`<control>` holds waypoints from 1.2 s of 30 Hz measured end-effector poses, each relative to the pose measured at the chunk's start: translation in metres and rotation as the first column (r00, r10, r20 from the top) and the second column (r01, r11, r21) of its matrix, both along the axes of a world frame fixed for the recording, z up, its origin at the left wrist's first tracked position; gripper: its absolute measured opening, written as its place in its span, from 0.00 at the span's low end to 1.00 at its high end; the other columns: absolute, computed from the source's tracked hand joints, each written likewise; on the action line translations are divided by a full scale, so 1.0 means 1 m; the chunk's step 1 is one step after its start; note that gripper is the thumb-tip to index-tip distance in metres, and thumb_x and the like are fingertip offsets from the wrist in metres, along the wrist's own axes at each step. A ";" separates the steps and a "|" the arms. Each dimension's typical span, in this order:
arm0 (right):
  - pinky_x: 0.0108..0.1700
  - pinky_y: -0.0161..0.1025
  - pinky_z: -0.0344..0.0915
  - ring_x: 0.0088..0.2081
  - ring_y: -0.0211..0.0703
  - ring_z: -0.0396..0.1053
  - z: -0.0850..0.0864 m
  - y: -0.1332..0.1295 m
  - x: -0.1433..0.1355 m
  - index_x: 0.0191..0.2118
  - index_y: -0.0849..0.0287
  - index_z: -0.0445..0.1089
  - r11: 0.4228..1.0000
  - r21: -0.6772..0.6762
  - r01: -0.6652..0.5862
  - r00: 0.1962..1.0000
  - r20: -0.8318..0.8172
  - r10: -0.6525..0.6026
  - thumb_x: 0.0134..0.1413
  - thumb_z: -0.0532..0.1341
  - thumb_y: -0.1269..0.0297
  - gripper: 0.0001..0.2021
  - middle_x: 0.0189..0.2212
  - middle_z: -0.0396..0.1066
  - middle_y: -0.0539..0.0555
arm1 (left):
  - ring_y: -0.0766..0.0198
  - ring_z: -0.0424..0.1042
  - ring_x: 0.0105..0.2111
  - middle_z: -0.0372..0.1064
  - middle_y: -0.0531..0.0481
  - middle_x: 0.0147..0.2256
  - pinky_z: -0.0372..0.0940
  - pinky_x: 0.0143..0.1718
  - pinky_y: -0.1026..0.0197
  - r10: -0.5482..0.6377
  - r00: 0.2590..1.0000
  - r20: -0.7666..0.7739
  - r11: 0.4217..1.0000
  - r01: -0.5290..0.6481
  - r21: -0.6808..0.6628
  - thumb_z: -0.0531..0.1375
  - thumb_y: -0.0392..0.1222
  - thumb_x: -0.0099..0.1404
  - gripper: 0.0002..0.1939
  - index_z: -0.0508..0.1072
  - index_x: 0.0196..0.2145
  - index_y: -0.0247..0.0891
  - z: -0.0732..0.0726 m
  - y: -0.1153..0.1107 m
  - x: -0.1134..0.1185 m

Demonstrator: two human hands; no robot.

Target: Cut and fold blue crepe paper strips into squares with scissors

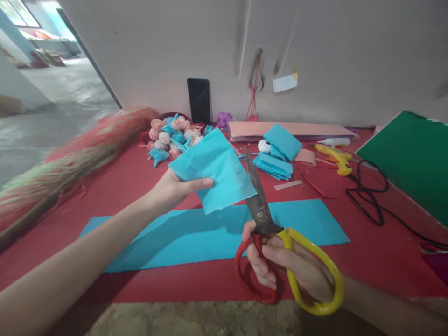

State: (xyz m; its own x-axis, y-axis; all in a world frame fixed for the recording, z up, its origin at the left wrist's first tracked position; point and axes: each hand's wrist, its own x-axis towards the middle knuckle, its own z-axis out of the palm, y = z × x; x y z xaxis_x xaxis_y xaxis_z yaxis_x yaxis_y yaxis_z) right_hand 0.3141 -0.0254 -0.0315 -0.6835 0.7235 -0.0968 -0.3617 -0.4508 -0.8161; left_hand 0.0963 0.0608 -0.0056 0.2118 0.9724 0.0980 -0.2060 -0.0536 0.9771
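Note:
My left hand point(175, 186) pinches a folded piece of blue crepe paper point(217, 170), thumb on top and the other fingers hidden behind it. Through the red and yellow loops of a pair of scissors point(261, 214) go the fingers of my right hand point(290, 261). The dark blades point up and away, at the paper's right corner; I cannot tell whether they grip it. Beneath both hands a long blue paper strip point(196, 238) lies flat on the red table cover point(367, 275).
Paper flowers point(175, 135) are heaped at the back left, near a phone point(199, 100) leaning on the wall. Folded blue pieces point(275, 165), a peach paper strip point(290, 128) and a yellow glue gun point(334, 156) with a black cord lie behind. A green board point(409, 163) stands right.

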 end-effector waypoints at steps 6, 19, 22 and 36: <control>0.20 0.28 0.51 0.17 0.27 0.53 0.001 0.001 0.000 0.39 0.52 0.66 1.000 -0.018 0.025 0.999 -0.019 -0.025 0.52 0.62 0.52 0.12 0.20 0.58 0.43 | 0.52 0.74 0.45 0.77 0.52 0.40 0.71 0.46 0.55 -0.050 0.998 -0.046 0.999 0.049 -0.018 0.73 0.45 0.44 0.24 0.76 0.40 0.43 -0.003 0.000 -0.003; 0.14 0.24 0.46 0.13 0.26 0.43 -0.002 0.000 0.000 0.36 0.51 0.65 0.999 -0.046 0.025 1.000 0.008 -0.025 0.55 0.59 0.52 0.09 0.17 0.54 0.40 | 0.50 0.69 0.52 0.74 0.50 0.47 0.69 0.51 0.54 -0.071 0.993 -0.090 0.997 0.072 0.006 0.72 0.48 0.45 0.30 0.73 0.47 0.42 -0.008 0.005 -0.003; 0.15 0.25 0.47 0.14 0.26 0.45 -0.001 0.000 0.000 0.36 0.50 0.65 0.999 -0.045 0.004 1.000 -0.027 -0.005 0.55 0.60 0.54 0.07 0.17 0.54 0.41 | 0.51 0.69 0.51 0.74 0.51 0.46 0.69 0.51 0.54 -0.085 0.993 -0.082 0.996 0.086 0.013 0.71 0.47 0.46 0.29 0.73 0.47 0.42 -0.008 0.004 -0.003; 0.21 0.28 0.51 0.18 0.27 0.51 0.000 -0.001 -0.003 0.39 0.52 0.65 0.999 -0.047 -0.001 0.999 -0.047 -0.001 0.51 0.63 0.51 0.13 0.20 0.56 0.42 | 0.50 0.74 0.44 0.77 0.49 0.37 0.72 0.44 0.53 -0.160 0.963 -0.218 0.987 0.154 -0.046 0.71 0.51 0.45 0.24 0.77 0.40 0.39 -0.014 0.001 -0.007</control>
